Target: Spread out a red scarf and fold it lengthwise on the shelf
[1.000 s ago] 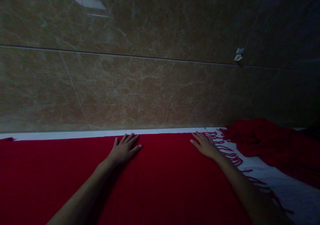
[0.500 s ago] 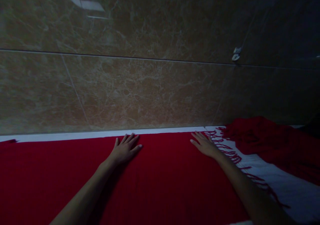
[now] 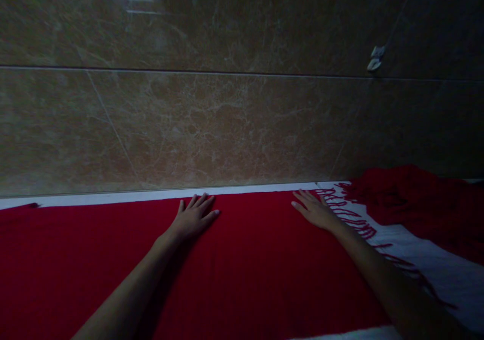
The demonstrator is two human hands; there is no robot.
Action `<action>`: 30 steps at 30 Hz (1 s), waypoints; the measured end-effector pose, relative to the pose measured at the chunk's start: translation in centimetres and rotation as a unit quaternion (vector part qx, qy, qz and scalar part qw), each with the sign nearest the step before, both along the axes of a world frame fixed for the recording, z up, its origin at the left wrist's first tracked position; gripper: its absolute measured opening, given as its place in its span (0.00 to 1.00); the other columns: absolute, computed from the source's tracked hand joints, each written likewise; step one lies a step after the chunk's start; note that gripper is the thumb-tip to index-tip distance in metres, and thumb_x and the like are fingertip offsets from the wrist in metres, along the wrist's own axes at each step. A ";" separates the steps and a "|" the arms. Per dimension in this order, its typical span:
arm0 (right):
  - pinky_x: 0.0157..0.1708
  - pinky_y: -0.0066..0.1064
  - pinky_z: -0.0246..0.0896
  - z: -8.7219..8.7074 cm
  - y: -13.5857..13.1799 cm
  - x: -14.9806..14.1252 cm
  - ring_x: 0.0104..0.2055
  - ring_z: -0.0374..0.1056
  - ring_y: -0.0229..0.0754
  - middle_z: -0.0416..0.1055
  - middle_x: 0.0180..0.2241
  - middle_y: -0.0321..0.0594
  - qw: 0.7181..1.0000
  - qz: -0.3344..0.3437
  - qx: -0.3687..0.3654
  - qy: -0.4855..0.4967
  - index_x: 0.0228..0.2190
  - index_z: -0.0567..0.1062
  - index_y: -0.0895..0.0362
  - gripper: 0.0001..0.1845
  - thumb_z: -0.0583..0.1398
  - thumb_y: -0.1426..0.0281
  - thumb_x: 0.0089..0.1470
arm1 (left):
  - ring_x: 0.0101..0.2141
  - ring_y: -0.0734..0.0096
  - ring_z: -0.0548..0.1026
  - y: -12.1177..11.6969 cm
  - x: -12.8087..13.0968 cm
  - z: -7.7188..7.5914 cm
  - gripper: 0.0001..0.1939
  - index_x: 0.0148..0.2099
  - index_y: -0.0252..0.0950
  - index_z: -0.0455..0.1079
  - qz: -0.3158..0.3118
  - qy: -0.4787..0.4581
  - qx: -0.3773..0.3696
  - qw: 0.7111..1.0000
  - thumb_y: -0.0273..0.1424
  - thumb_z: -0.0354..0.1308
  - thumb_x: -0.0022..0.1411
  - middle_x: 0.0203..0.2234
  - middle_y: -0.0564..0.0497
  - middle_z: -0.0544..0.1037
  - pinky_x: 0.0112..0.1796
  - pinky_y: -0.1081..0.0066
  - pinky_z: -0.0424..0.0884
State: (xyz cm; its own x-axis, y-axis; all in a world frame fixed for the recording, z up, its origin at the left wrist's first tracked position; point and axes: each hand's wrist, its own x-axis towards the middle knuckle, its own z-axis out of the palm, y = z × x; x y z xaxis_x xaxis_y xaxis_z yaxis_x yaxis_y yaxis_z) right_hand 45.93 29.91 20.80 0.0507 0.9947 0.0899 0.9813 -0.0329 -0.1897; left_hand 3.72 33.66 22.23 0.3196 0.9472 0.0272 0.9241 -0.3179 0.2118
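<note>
A red fringed cloth (image 3: pixel 257 259), like a scarf or shawl, is spread flat over a white surface. My left hand (image 3: pixel 194 216) lies on it near its far edge, palm down with the fingers spread. My right hand (image 3: pixel 313 210) rests palm down at the far right corner of the cloth, fingers apart, close to the red fringe (image 3: pixel 351 216). Neither hand grips anything. The fringe strands spread over the white surface to the right of my right hand and beside that forearm.
A second red cloth (image 3: pixel 423 204) lies bunched at the right. Behind the white surface (image 3: pixel 408 249) rises a brown marbled tile wall (image 3: pixel 234 123), with a small white hook (image 3: pixel 375 60) on it. At the far left, a corner of red cloth (image 3: pixel 28 207) is turned up.
The view has tilted down and turned slightly left, so the wall and hook sit higher in it. Both hands stay at nearly the same places on the cloth, still flat.
</note>
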 end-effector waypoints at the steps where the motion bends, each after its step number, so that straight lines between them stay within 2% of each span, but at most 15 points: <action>1: 0.72 0.63 0.38 0.0 0.0 0.0 0.75 0.44 0.55 0.52 0.73 0.46 1.000 0.000 -0.001 0.000 0.69 0.63 0.50 0.33 0.46 0.52 0.71 | 0.73 0.39 0.43 0.0 0.0 0.0 0.40 0.76 0.42 0.54 0.001 -0.003 -0.001 1.000 0.57 0.42 0.71 0.75 0.42 0.50 0.66 0.30 0.41; 5: 0.72 0.60 0.40 0.0 0.1 0.1 0.75 0.45 0.55 0.51 0.73 0.45 0.999 -0.012 0.028 -0.011 0.70 0.61 0.51 0.34 0.44 0.52 0.70 | 0.73 0.38 0.45 0.0 -0.1 0.0 0.39 0.75 0.41 0.57 -0.001 -0.037 0.008 0.999 0.56 0.46 0.70 0.74 0.41 0.53 0.66 0.29 0.43; 7: 0.72 0.60 0.40 0.0 0.2 0.3 0.75 0.44 0.55 0.50 0.73 0.46 0.999 -0.007 0.029 -0.018 0.70 0.60 0.53 0.35 0.43 0.52 0.70 | 0.73 0.42 0.48 0.0 -0.2 0.1 0.35 0.73 0.42 0.60 -0.021 -0.079 0.043 0.996 0.53 0.48 0.72 0.72 0.40 0.58 0.66 0.31 0.45; 10: 0.72 0.62 0.39 -0.3 0.3 0.4 0.76 0.43 0.55 0.51 0.73 0.46 1.000 0.011 -0.007 -0.026 0.70 0.61 0.53 0.36 0.44 0.50 0.69 | 0.71 0.50 0.57 0.1 -0.1 0.5 0.27 0.68 0.42 0.67 -0.054 -0.149 0.114 0.981 0.45 0.48 0.74 0.69 0.42 0.67 0.68 0.38 0.49; 13: 0.72 0.61 0.40 -0.7 0.3 0.6 0.76 0.44 0.55 0.50 0.73 0.45 1.000 0.011 -0.006 -0.021 0.70 0.60 0.52 0.37 0.44 0.49 0.69 | 0.66 0.53 0.67 -0.7 0.4 1.8 0.20 0.59 0.40 0.75 -0.094 -0.193 0.142 0.966 0.40 0.52 0.72 0.62 0.43 0.75 0.66 0.44 0.58; 15: 0.72 0.60 0.41 -1.0 0.4 0.7 0.75 0.44 0.56 0.50 0.74 0.45 1.000 0.011 0.020 -0.017 0.70 0.60 0.53 0.37 0.44 0.49 0.68 | 0.63 0.55 0.71 -2.2 0.7 3.2 0.18 0.55 0.38 0.78 -0.134 -0.229 0.146 0.953 0.39 0.53 0.71 0.58 0.42 0.79 0.64 0.49 0.64; 17: 0.71 0.62 0.42 -1.2 0.4 0.9 0.75 0.45 0.57 0.52 0.73 0.45 0.999 0.015 0.029 -0.015 0.69 0.62 0.53 0.36 0.44 0.50 0.68 | 0.58 0.58 0.76 -4.7 0.9 4.9 0.17 0.53 0.37 0.78 -0.160 -0.273 0.146 0.937 0.39 0.54 0.71 0.54 0.43 0.81 0.61 0.55 0.68; 19: 0.71 0.64 0.42 -1.4 0.5 1.0 0.75 0.47 0.58 0.56 0.72 0.45 0.999 0.020 0.026 -0.015 0.68 0.64 0.53 0.35 0.44 0.51 0.67 | 0.50 0.61 0.80 -8.3 0.5 6.5 0.16 0.51 0.36 0.79 -0.158 -0.315 0.141 0.925 0.38 0.55 0.72 0.48 0.44 0.84 0.55 0.60 0.73; 21: 0.70 0.64 0.45 -1.5 0.7 1.2 0.74 0.49 0.58 0.57 0.71 0.45 0.999 0.025 0.028 -0.014 0.67 0.65 0.52 0.35 0.45 0.51 0.67 | 0.44 0.64 0.81 -12.4 -0.7 7.7 0.15 0.48 0.36 0.80 -0.133 -0.354 0.129 0.917 0.38 0.56 0.71 0.42 0.45 0.85 0.49 0.65 0.76; 23: 0.70 0.63 0.47 -1.7 0.8 1.3 0.74 0.50 0.58 0.57 0.71 0.46 0.999 0.033 0.032 -0.015 0.67 0.66 0.53 0.35 0.45 0.52 0.66 | 0.40 0.64 0.81 -16.7 -2.7 8.2 0.15 0.45 0.37 0.81 -0.097 -0.383 0.104 0.913 0.40 0.57 0.70 0.38 0.46 0.85 0.44 0.67 0.77; 26: 0.70 0.64 0.46 -2.0 1.1 1.4 0.74 0.50 0.58 0.58 0.71 0.48 0.998 0.041 0.040 -0.018 0.67 0.66 0.54 0.36 0.44 0.53 0.65 | 0.37 0.61 0.81 -23.0 -6.5 6.9 0.19 0.40 0.40 0.83 0.013 -0.421 0.070 0.904 0.48 0.59 0.67 0.34 0.46 0.84 0.41 0.65 0.78; 28: 0.69 0.64 0.47 -2.2 1.3 1.5 0.73 0.50 0.59 0.59 0.70 0.49 0.998 0.045 0.049 -0.017 0.66 0.66 0.55 0.36 0.43 0.53 0.65 | 0.35 0.59 0.80 -26.9 -8.5 4.9 0.25 0.41 0.41 0.83 0.104 -0.464 0.029 0.879 0.56 0.58 0.63 0.33 0.45 0.84 0.38 0.63 0.79; 30: 0.69 0.64 0.48 -2.3 1.4 1.5 0.73 0.51 0.59 0.60 0.70 0.49 0.997 0.049 0.056 -0.014 0.66 0.66 0.55 0.36 0.43 0.53 0.65 | 0.35 0.55 0.81 -30.7 -9.5 2.5 0.29 0.40 0.45 0.83 0.158 -0.486 -0.072 0.856 0.63 0.60 0.57 0.33 0.44 0.84 0.37 0.59 0.79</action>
